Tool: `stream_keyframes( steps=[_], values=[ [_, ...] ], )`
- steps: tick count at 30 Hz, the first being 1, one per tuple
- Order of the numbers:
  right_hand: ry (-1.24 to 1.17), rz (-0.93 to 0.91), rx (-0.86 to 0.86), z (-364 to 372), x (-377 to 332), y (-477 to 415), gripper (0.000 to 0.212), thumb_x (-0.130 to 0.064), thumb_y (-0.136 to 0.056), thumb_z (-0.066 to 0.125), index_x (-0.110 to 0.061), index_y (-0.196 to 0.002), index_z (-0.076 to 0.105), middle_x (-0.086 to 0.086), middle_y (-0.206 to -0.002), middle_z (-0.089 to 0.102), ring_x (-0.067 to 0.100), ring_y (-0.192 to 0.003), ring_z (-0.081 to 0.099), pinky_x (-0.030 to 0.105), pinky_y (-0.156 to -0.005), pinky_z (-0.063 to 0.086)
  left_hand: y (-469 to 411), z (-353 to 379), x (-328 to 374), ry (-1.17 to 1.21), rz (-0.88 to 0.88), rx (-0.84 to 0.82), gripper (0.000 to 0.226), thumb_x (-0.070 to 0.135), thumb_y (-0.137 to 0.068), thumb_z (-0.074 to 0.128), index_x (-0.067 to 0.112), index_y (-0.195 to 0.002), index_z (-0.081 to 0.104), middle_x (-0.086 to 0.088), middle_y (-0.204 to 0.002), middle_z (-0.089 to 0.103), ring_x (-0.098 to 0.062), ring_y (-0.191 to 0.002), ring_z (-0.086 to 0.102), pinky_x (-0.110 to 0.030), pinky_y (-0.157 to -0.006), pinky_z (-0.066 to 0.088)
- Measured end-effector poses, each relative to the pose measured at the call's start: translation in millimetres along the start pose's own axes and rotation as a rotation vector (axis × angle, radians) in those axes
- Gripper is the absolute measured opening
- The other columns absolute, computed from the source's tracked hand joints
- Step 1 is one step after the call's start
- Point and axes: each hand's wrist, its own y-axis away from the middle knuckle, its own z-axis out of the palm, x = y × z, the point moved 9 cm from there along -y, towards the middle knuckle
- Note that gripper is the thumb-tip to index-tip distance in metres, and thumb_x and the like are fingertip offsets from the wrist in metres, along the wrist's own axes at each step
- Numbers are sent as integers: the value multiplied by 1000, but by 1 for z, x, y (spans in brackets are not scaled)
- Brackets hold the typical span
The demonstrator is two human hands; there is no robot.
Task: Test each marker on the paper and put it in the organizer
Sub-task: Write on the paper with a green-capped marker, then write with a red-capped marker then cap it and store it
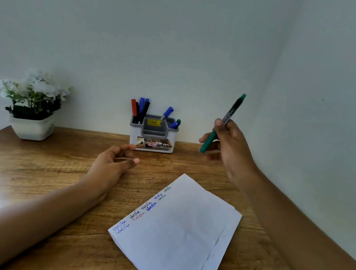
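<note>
My right hand (229,147) grips a green marker (230,116), capped end pointing down-left, raised above the table to the right of the organizer (152,134). The white and grey organizer stands against the wall and holds several red, black, blue and green markers. White paper (184,231) lies on the wooden table in front of me, with words in blue, black, red and green along its upper-left edge. My left hand (114,161) hovers palm-up just in front of the organizer, fingers loosely curled, holding nothing.
A white pot of white flowers (33,105) stands at the back left of the wooden table (57,176). Walls close in behind the table and along its right side.
</note>
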Motion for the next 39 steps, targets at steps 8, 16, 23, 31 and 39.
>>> stream_keyframes(
  steps=[8, 16, 23, 31, 39],
  values=[
    [676, 62, -45, 3, -10, -95, 21, -28, -90, 54, -11, -84, 65, 3, -59, 46, 17, -50, 42, 26, -51, 35, -48, 9, 5, -205, 53, 138, 77, 13, -82, 74, 27, -144, 32, -7, -144, 42, -20, -116, 51, -41, -100, 48],
    [813, 181, -158, 37, -25, -160, 11, -8, -84, 57, -3, -73, 58, 10, -69, 59, 14, -49, 46, 21, -42, 34, -82, 25, 11, -185, 87, 146, 76, 15, -88, 68, 17, -149, 22, -12, -149, 40, -30, -132, 45, -44, -105, 43],
    [835, 141, -130, 60, -18, -191, 26, -10, -78, 73, -9, -63, 52, 7, -60, 58, 18, -54, 56, 30, -79, 54, -87, 28, 13, -226, 141, 144, 61, 15, -93, 61, 16, -145, 30, -9, -143, 47, -27, -126, 50, -37, -98, 46],
    [751, 134, -107, 72, 13, -180, 17, -13, -84, 67, 1, -93, 65, 12, -83, 66, 22, -69, 62, 29, -60, 53, -90, 32, 9, -265, 132, 121, 62, 16, -94, 59, 17, -147, 26, -9, -145, 46, -27, -127, 50, -38, -98, 47],
    [734, -11, 11, 11, 8, -130, 16, -21, -85, 65, -7, -93, 66, 9, -84, 70, 21, -69, 67, 31, -61, 55, -88, 35, 9, -274, 130, 97, 61, 14, -95, 58, 18, -147, 27, -9, -144, 47, -27, -129, 49, -42, -101, 45]
  ],
)
